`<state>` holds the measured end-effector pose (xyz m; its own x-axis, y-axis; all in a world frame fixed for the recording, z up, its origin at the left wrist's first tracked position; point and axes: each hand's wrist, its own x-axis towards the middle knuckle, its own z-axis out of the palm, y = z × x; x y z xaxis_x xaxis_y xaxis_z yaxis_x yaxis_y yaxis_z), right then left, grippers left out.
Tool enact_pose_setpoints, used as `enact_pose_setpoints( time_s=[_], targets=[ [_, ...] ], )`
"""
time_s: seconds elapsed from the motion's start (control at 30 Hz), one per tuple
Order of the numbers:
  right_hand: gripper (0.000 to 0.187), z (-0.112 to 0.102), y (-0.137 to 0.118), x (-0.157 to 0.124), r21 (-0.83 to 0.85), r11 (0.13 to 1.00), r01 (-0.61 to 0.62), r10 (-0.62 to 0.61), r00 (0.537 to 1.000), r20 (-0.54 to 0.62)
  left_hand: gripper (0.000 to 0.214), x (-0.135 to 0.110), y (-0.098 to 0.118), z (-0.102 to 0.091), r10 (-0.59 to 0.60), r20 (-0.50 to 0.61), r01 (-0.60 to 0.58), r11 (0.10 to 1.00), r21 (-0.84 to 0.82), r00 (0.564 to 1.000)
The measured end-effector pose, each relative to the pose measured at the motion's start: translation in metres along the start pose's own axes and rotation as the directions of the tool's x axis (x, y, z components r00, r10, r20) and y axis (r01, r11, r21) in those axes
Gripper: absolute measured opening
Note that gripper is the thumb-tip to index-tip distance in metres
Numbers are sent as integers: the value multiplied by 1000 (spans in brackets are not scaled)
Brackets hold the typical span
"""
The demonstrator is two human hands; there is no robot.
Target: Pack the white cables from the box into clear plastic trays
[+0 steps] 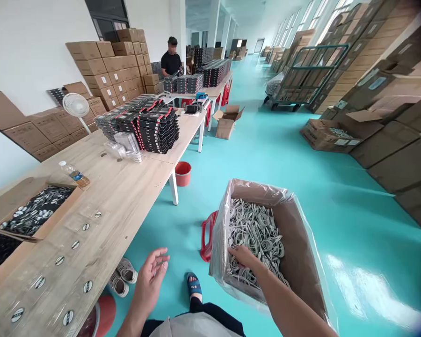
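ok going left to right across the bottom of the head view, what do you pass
pale wooden table with round black-and-white discs → grey sneakers → open left hand → blue rubber sandal → red plastic handle → plastic-lined cardboard box of white cables

The wooden bench carries 1 plastic water bottle, rows of round black-and-white labels and stacks of black boxed packages. 1 red bucket stands on the teal floor beside a bench leg. 1 white pedestal fan stands before stacked cardboard cartons. Farther along, 1 person in a black T-shirt stands behind the bench. 1 open carton sits on the floor. 1 green wheeled trolley stands loaded with cartons.
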<state>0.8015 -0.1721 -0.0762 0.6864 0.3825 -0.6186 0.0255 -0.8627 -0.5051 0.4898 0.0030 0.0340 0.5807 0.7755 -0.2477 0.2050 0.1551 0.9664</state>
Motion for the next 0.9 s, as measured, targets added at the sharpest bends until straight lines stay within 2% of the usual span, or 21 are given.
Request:
enact_pose_setpoints(
  time_s=[0.13, 0.2, 0.3, 0.4, 0.53, 0.6, 0.63, 0.7, 0.77, 0.8, 0.9],
  targets=[
    [33, 20, 3, 10, 50, 999, -11, 6, 993, 114, 38, -2, -9, 16, -93, -26, 90, 991, -98, 995],
    [29, 23, 5, 10, 91, 996, 2, -13, 993, 120, 37, 0, -13, 22, -142, -31, 136, 980, -143, 989],
    [27, 18, 7, 4, 136, 990, 40, -50, 996, 71, 37, 8, -13, 27, -167, -26, 160, 972, -174, 986],
    [25, -6, 7, -5, 166, 982, 89, -86, 996, -29, 37, 18, -4, 26, -154, 5, 152, 974, -167, 988],
    [22, -70, -2, -25, 216, 964, 158, -123, 979, -166, 36, 23, 17, 28, -152, 90, 161, 981, -104, 984],
    [27, -98, -21, -42, 246, 939, 242, -185, 955, -232, 36, 24, 31, 36, -150, 181, 165, 984, -71, 972],
    [28, -107, -35, -52, 285, 898, 334, -262, 928, -263, 36, 24, 38, 41, -141, 234, 159, 985, -60, 962],
    [29, -109, -71, -73, 409, 777, 479, -388, 875, -288, 32, 24, 54, 53, -97, 328, 114, 993, -32, 940],
    [31, -94, -112, -92, 522, 650, 553, -469, 832, -297, 28, 25, 71, 65, -22, 370, 13, 1000, 25, 929],
    [31, -82, -132, -100, 556, 597, 578, -499, 810, -308, 28, 27, 78, 69, 29, 355, -57, 996, 68, 934],
    [30, -43, -179, -119, 644, 476, 599, -567, 769, -295, 30, 34, 96, 74, 193, 228, -238, 953, 188, 954]
  ],
)
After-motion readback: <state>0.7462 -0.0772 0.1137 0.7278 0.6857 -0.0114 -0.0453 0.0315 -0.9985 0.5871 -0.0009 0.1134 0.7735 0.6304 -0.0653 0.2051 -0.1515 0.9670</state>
